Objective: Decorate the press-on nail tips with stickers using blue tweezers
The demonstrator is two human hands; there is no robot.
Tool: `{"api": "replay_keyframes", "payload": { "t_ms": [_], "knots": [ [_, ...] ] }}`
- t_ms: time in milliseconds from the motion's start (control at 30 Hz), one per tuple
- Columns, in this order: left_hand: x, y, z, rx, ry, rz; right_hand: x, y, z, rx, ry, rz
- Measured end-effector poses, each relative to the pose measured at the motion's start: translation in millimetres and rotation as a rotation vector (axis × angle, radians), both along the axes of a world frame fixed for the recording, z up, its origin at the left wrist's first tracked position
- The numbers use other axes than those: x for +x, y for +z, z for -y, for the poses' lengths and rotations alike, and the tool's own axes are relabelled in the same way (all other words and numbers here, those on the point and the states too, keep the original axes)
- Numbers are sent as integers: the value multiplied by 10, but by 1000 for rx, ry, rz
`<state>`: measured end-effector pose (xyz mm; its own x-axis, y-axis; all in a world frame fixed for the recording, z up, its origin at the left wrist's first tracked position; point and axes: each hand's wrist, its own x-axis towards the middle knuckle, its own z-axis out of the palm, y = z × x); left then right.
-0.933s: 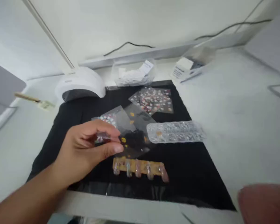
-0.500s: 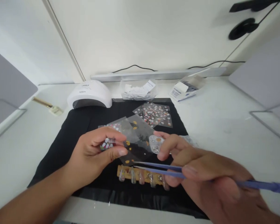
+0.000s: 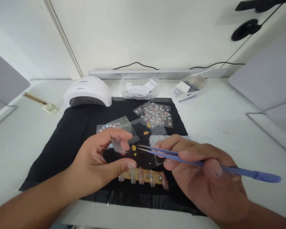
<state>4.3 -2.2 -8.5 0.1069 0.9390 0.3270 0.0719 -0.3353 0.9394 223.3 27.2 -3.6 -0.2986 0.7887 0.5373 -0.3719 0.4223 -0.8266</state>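
Observation:
My left hand (image 3: 97, 159) curls with its thumb apart from the index finger. A translucent film edge (image 3: 118, 146) shows inside its fingers, and appears to belong to the clear sheet with gold stickers (image 3: 146, 133) beside the fingertips. My right hand (image 3: 202, 171) grips purple tweezers (image 3: 166, 153). Their two silver tips are slightly apart, just right of a gold sticker. Below lies a tan strip (image 3: 146, 178) bearing several glossy false nails (image 3: 141, 176). Another sticker sheet (image 3: 127, 128), partly hidden by my left hand, lies behind it. A clear case (image 3: 154, 139) lies partly behind my right hand.
On the black mat (image 3: 73, 136) lie sheets of white and red stickers (image 3: 157, 114). Behind stand a white nail lamp (image 3: 88, 90), a clear box of packets (image 3: 140, 90) and an open pad carton (image 3: 188, 89). A gold-handled brush (image 3: 39, 101) lies left.
The gold sticker sheet has shifted right and turned a little. My left thumb has spread from the index finger. The tweezers have moved up, their tips level with the gold sticker.

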Motion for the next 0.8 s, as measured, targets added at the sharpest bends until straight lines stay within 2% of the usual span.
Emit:
{"api": "replay_keyframes", "payload": {
  "t_ms": [133, 233, 533, 633, 800],
  "knots": [
    [63, 46, 21, -110, 24, 42, -16, -9, 5, 17, 1, 2],
    [76, 64, 31, -121, 43, 27, -33, -16, 19, 29, -9, 1],
    [47, 30, 71, 76, 110, -264, 20, -2, 33, 144, -2, 94],
    [51, 53, 65, 131, 117, -307, 46, 14, 47, 139, 17, 135],
    [25, 62, 71, 163, 49, -329, 62, 58, 30, 67, 56, 142]
  ]
}}
